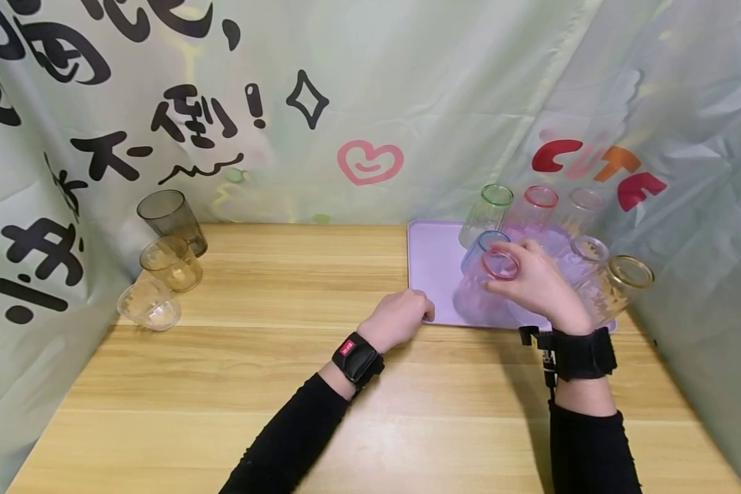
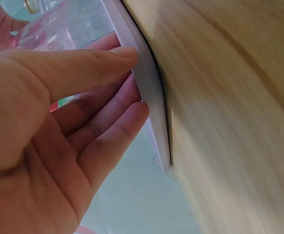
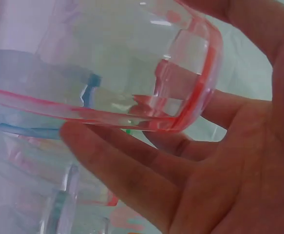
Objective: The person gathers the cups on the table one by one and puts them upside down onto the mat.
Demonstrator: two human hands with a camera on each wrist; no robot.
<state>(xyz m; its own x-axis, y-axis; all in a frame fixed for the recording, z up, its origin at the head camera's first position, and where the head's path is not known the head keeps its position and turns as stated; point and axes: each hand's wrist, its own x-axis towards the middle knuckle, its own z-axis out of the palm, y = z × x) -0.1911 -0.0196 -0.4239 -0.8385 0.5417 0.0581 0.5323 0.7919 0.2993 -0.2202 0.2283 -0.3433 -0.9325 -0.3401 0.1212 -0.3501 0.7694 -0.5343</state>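
A pale purple tray lies on the table, and my left hand is at its front left corner. In the left wrist view the thumb and fingers pinch the tray's edge. My right hand grips a clear glass with a pink rim near its top, low over the front of the tray. The right wrist view shows fingers spread round that pink rim. Right behind it, partly hidden, stands a blue-rimmed glass.
Farther back on the tray stand a green-rimmed glass, a red-rimmed glass and a pale clear one. A gold-rimmed glass is at the right. Grey, amber and clear cups stand at the table's left.
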